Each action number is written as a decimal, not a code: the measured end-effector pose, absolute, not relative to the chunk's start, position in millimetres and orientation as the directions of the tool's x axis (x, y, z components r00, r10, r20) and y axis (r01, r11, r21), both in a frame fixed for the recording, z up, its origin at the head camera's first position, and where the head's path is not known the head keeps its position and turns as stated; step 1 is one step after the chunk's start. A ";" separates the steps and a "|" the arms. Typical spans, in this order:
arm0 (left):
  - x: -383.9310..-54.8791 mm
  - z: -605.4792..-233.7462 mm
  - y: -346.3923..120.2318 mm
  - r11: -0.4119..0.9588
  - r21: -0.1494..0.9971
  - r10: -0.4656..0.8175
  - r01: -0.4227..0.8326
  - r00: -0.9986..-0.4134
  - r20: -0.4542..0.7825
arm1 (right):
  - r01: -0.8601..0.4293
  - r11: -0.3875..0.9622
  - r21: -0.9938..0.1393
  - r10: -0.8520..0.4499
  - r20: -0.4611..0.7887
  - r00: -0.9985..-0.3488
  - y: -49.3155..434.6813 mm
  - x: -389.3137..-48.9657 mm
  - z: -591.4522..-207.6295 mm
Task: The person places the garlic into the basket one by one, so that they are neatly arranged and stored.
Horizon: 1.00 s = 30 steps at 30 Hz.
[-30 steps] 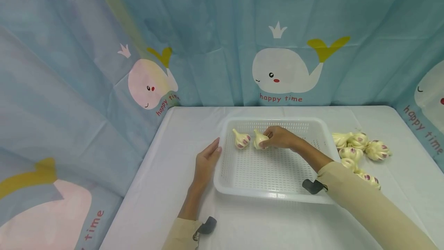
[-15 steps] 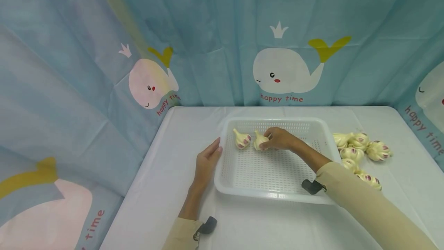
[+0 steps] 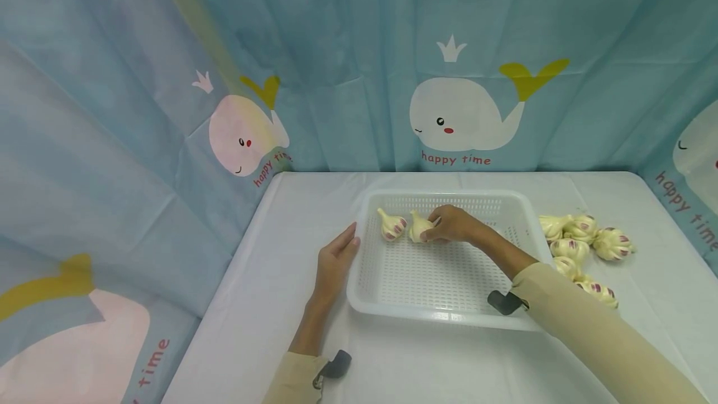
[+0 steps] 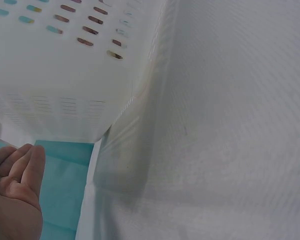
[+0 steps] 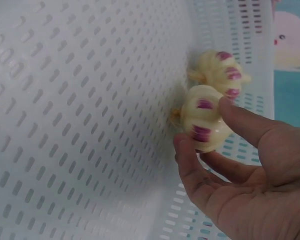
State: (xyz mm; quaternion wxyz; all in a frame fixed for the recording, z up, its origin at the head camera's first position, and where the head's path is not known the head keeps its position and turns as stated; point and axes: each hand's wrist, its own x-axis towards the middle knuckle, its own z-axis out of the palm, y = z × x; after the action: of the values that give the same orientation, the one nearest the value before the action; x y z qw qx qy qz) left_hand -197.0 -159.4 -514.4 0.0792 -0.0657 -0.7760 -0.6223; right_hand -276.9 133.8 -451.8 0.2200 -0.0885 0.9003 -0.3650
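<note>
My right hand [image 3: 457, 224] reaches into a white perforated plastic basket [image 3: 443, 315] and pinches a garlic bulb [image 3: 417, 228] between thumb and fingers. In the right wrist view this garlic bulb [image 5: 206, 115] is cream with purple patches, its root end toward the basket floor. A second garlic bulb [image 3: 391, 226] lies just left of it, near the basket's back left corner. Outside the basket, my left hand [image 3: 333, 264] rests its fingertips at the left wall, fingers straight. The left wrist view catches that hand [image 4: 17, 200] low at the left, palm showing.
Several more garlic bulbs [image 3: 611, 245] lie in a cluster on the white-covered table [image 3: 269, 304], right of the basket. A blue curtain [image 3: 348, 48] with whale prints hangs behind and along the sides of the table.
The garlic bulb in my right hand has shifted very slightly left, toward the other bulb. My left hand has stayed at the basket's wall.
</note>
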 end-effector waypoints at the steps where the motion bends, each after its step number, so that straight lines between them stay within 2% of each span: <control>1: -197.0 -514.4 -159.5 0.219 0.955 0.001 0.200 -0.979 0.205 | 0.002 0.715 -0.699 -0.322 -0.331 -0.887 134.2 -276.6 -451.0; 12: -198.0 -514.5 -159.9 0.217 0.954 0.006 0.205 -0.978 0.209 | 0.018 0.692 -0.722 -0.328 -0.336 -0.883 141.5 -272.7 -442.2; 21: -196.9 -512.9 -160.0 0.219 0.955 -0.005 0.201 -0.978 0.207 | -0.038 0.618 -0.785 -0.372 -0.250 -0.894 155.2 -269.0 -426.8; 30: -196.6 -513.6 -159.3 0.232 0.951 -0.001 0.202 -0.978 0.208 | -0.047 0.575 -0.817 -0.352 -0.195 -0.916 168.9 -257.8 -401.8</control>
State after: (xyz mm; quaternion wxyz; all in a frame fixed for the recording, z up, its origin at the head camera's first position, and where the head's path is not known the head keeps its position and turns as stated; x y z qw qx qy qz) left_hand -196.6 -159.3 -513.6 0.0826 -0.0644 -0.7806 -0.6161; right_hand -257.8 168.9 -401.8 0.1707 -0.1144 0.8708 -0.4466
